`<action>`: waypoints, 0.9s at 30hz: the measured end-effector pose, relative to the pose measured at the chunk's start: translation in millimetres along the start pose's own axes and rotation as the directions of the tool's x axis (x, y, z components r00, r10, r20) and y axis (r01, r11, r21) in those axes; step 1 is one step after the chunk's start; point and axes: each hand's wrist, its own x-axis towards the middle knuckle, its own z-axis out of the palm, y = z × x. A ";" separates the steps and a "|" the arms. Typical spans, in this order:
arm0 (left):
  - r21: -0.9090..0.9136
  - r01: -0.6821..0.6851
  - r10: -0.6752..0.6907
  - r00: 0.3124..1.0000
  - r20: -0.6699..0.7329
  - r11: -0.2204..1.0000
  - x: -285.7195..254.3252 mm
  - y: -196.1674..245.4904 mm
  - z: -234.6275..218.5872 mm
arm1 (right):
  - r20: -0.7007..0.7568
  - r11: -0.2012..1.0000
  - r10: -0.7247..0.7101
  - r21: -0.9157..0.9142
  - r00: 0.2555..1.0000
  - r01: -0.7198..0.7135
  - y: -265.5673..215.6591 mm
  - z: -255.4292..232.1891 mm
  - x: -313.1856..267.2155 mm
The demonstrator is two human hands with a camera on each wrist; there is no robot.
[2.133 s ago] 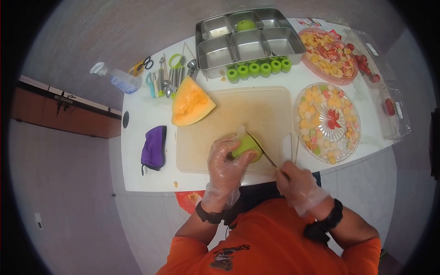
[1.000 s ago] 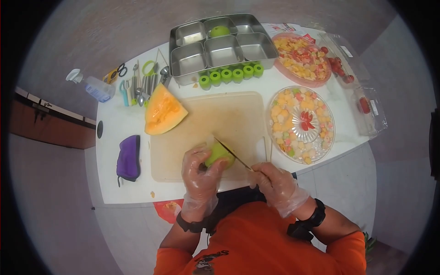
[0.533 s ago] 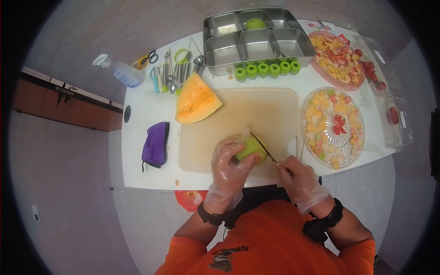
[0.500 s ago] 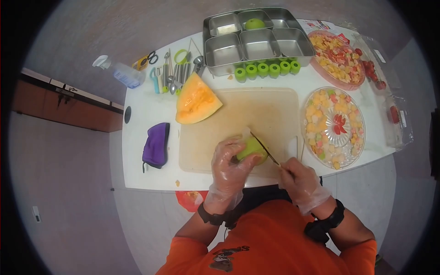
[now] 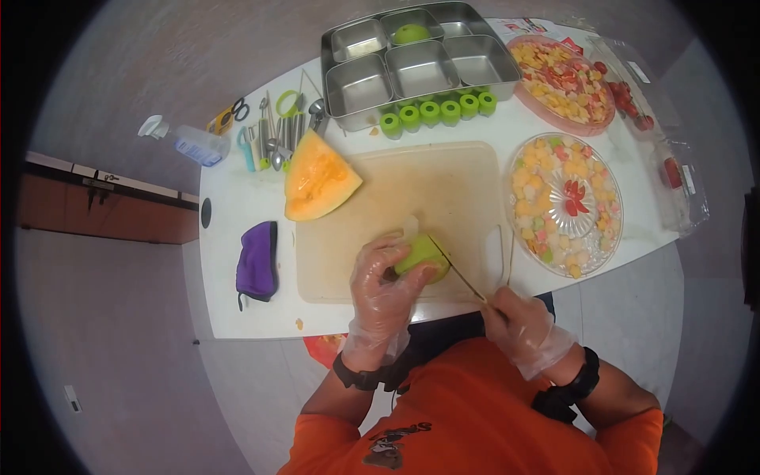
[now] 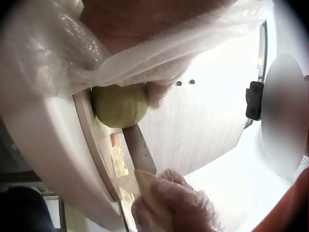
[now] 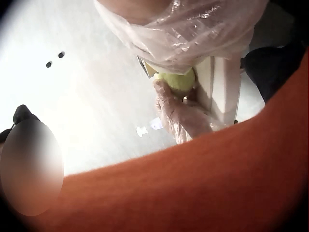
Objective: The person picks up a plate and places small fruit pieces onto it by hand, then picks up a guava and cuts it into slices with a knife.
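Observation:
My gloved left hand [image 5: 384, 285] grips a green round fruit [image 5: 420, 256] near the front edge of the cutting board [image 5: 396, 182]. In my gloved right hand [image 5: 522, 326] is the handle of a knife [image 5: 463, 276], whose blade lies against the fruit's right side. The left wrist view shows the blade [image 6: 140, 150] meeting the underside of the fruit [image 6: 120, 105], with the right hand [image 6: 178, 203] round the pale handle. Fingers of the left hand [image 7: 181, 116] curl round the fruit [image 7: 178, 83] in the right wrist view, where the glove hides the knife.
An orange melon wedge [image 5: 319, 178] lies on the board's left corner. Behind stand a steel tray [image 5: 352, 123] and several green-topped cutters [image 5: 430, 112]. A glass plate of fruit pieces [image 5: 526, 214] and a pink bowl [image 5: 554, 119] are at right; a purple pouch [image 5: 257, 261] lies left.
The head view has shifted back and forth. Both hands keep their holds on the fruit and knife, and the knife handle now sits slightly farther from the fruit.

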 end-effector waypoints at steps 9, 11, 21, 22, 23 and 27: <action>-0.246 0.188 -0.197 0.980 -0.015 0.951 3.7 32.0 10.3 | 0.060 0.990 -0.125 -0.059 0.990 0.129 -8.8 -8.8 10.6; -0.311 0.221 -0.239 0.971 -0.022 0.924 3.8 32.8 7.9 | 0.024 0.992 -0.123 -0.024 0.992 0.123 1.6 -2.9 2.5; -0.146 0.161 -0.161 0.987 0.011 0.976 6.7 25.2 4.3 | 0.066 0.999 0.023 -0.049 0.998 -0.020 -0.8 -1.7 9.0; -0.104 0.126 -0.126 0.992 0.010 0.987 6.4 21.1 2.5 | 0.064 0.999 0.025 -0.039 0.998 -0.023 1.1 -3.4 0.0; -0.060 0.088 -0.087 0.996 0.018 0.994 5.9 18.8 0.4 | 0.056 0.999 0.029 -0.025 0.998 -0.028 1.3 -2.8 -4.6; -0.129 0.133 -0.135 0.991 -0.012 0.983 5.9 20.1 0.6 | 0.061 0.996 0.092 0.006 0.994 -0.092 -6.7 6.2 27.7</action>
